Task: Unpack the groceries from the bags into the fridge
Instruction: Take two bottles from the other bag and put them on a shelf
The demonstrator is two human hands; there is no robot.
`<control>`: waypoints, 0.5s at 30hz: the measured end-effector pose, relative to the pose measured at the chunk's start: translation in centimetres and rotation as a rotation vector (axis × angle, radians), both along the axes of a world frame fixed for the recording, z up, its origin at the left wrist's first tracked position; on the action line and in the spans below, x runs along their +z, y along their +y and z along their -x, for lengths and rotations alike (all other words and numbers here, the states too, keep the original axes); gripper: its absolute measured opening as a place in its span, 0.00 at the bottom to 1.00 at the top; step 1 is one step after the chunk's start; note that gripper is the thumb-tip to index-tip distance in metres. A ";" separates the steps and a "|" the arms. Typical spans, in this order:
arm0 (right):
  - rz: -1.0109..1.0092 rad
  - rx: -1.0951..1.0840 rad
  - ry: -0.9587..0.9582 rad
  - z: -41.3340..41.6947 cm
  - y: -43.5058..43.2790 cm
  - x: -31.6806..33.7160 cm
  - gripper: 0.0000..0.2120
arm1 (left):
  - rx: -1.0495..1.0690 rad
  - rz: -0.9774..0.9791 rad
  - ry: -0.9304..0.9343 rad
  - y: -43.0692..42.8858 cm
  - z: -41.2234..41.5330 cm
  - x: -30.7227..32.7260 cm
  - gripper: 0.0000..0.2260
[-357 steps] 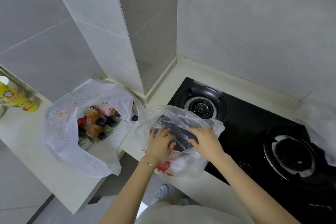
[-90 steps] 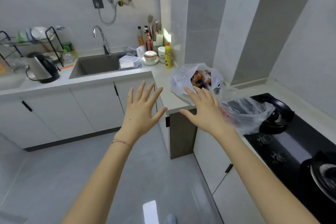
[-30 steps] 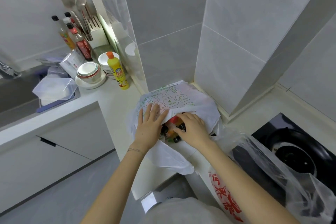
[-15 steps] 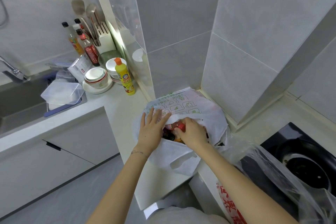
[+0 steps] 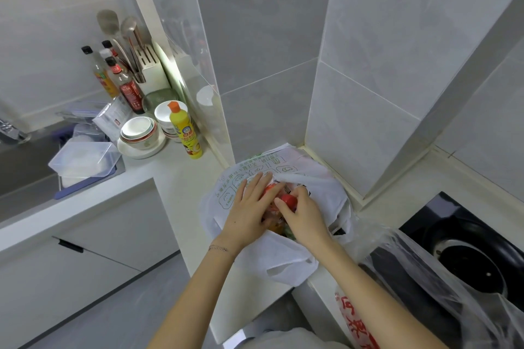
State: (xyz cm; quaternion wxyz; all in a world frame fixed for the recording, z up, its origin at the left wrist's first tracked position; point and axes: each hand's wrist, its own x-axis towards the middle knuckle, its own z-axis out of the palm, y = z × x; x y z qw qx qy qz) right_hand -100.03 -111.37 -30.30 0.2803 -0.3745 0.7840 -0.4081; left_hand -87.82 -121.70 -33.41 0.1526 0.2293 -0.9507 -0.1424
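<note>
Right grip [image 5: 304,215] pinches bottle [image 5: 289,200] inside bag [image 5: 283,261].

white bag [image 5: 283,263] contents: mostly hidden | clear bag [image 5: 431,300]: cut off, lower right edge

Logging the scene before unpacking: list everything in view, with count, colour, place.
white bag: one, white, green print, counter corner
red-capped item: one, red cap, inside white bag
clear bag: one, clear, red print, partly over hob
hob: one, black, right
yellow bottle: one, orange cap, right of bowls
bowls: stack, white, on counter
sauce bottles: several, dark caps, behind bowls
knife block: one, white, beside sauce bottles
clear box: one, clear, left of bowls
left hand: one, fingers laid over bag opening
right hand: one, gripping red-capped item
</note>
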 end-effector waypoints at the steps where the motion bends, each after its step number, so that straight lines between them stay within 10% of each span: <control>1: 0.012 -0.007 -0.003 0.0 0.1 0.2 0.15 | 0.016 0.002 0.005 0.1 0.2 -0.2 0.33; 15: 0.299 -0.040 -0.145 1.4 2.8 2.9 0.11 | 0.255 -0.426 0.467 2.2 -0.4 5.1 0.32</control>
